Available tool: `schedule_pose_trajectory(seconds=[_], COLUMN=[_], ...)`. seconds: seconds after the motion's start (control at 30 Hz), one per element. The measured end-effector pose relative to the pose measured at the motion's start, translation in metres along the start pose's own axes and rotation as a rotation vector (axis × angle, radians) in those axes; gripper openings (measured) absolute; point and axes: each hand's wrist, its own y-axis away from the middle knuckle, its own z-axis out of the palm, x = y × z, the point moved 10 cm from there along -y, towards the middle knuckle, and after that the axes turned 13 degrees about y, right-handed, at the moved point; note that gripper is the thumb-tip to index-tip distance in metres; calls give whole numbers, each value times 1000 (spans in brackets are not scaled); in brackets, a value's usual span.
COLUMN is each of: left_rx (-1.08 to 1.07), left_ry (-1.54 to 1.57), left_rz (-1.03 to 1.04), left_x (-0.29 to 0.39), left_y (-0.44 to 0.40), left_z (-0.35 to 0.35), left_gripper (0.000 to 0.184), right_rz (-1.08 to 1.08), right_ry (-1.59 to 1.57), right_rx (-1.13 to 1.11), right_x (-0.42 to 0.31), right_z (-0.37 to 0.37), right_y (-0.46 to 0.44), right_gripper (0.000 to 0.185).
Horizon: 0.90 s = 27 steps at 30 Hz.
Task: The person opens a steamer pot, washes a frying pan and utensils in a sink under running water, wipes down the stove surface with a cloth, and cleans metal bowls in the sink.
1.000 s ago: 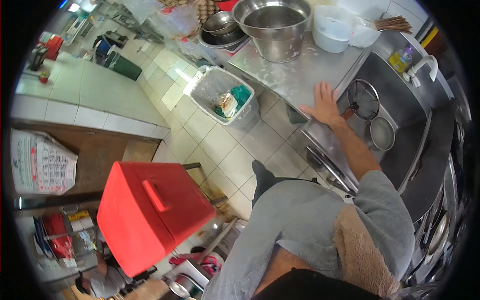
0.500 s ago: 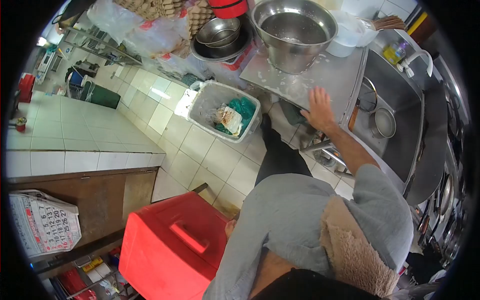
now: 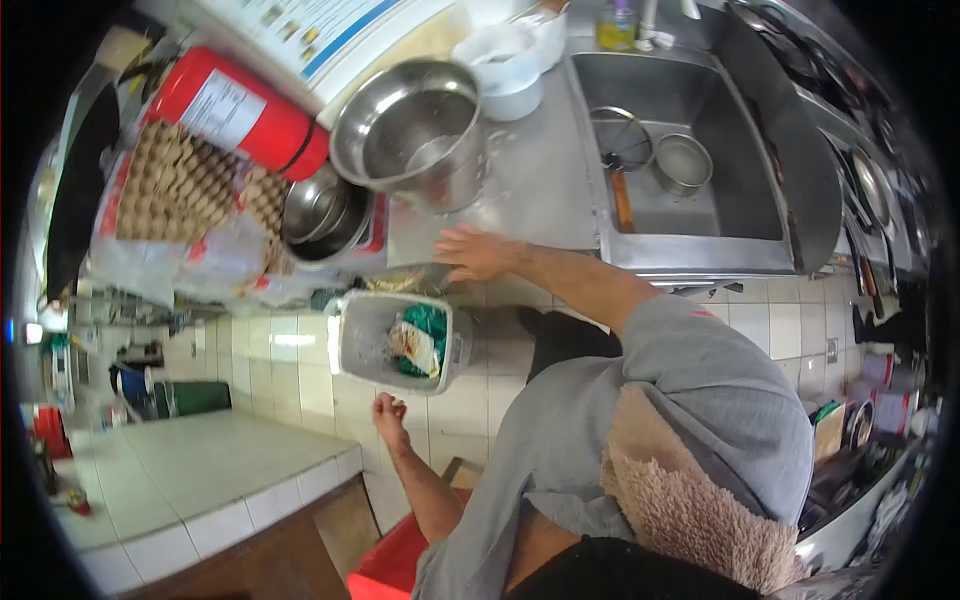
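Observation:
My right hand (image 3: 475, 252) is spread at the front edge of the steel counter (image 3: 545, 190), with its fingers apart and nothing in it. Near the lower side of the grey waste bin (image 3: 362, 378), my left hand (image 3: 390, 415) hangs in the air, its fingers loosely bent and apart from the thumb, with nothing visible in it. Green plastic and a stained white item (image 3: 414, 347) lie in the bin. A large steel pot (image 3: 408, 130) stands on the counter beyond my right hand.
The sink (image 3: 735, 215) at the right holds a round strainer (image 3: 684, 165) and a wooden-handled tool (image 3: 621, 200). Egg trays (image 3: 180, 185), a red cylinder (image 3: 235, 110) and steel bowls (image 3: 318, 208) are at the left. A red box (image 3: 390, 562) stands below, beside a tiled ledge (image 3: 220, 470).
The view has turned, bringing the egg trays and red cylinder into fuller view. My left arm has come into view near the bin. My right hand remains by the counter edge, closer to the bin.

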Motion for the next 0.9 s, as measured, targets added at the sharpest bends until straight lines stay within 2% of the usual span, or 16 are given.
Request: schedule_pose_trajectory(seconds=[0.07,0.1,0.2,0.23,0.33,0.4,0.43,0.53,0.57,0.6,0.63,0.7,0.77,0.9], left_rx=[-37,-104,-292,-402,-567,-583,-584,-567,-564,-564,-576,-593,-590,-609], left_ry=[103,72,-183,-145,-288,-354,-415,-434,-441,-453,-479,-501,-524,-606], left_rz=[182,204,229,232,251,282,321,383,404,401,423,434,388,359], left_x=[59,68,56,47,23,17,14,13,13,11,11,6,-8,-21], left_y=[13,21,53,65,97,110,117,131,135,140,149,161,163,171], left_z=[70,102,183,213,294,338,360,415,431,448,466,498,516,545], left_gripper=[21,24,27,24,27,28,28,28,27,27,27,26,26,27], right_rz=[198,306,692,706,854,880,910,1644,1849,2068,2204,2332,2019,1905], right_ry=[319,334,361,361,212,134,151,-87,-400,-683,-681,-678,-1402,-1463], right_rx=[-119,-108,-118,-114,-60,100,322,377,439,522,721,912,1206,1315], right_x=[45,70,176,194,244,264,277,357,372,378,403,418,411,436], right_z=[-24,-38,-64,-70,-82,-93,-106,-62,-28,6,61,100,75,68], right_y=[54,75,127,133,175,200,227,378,435,489,542,581,553,552], right_gripper=[62,63,65,65,62,54,47,43,45,48,48,49,49,42])
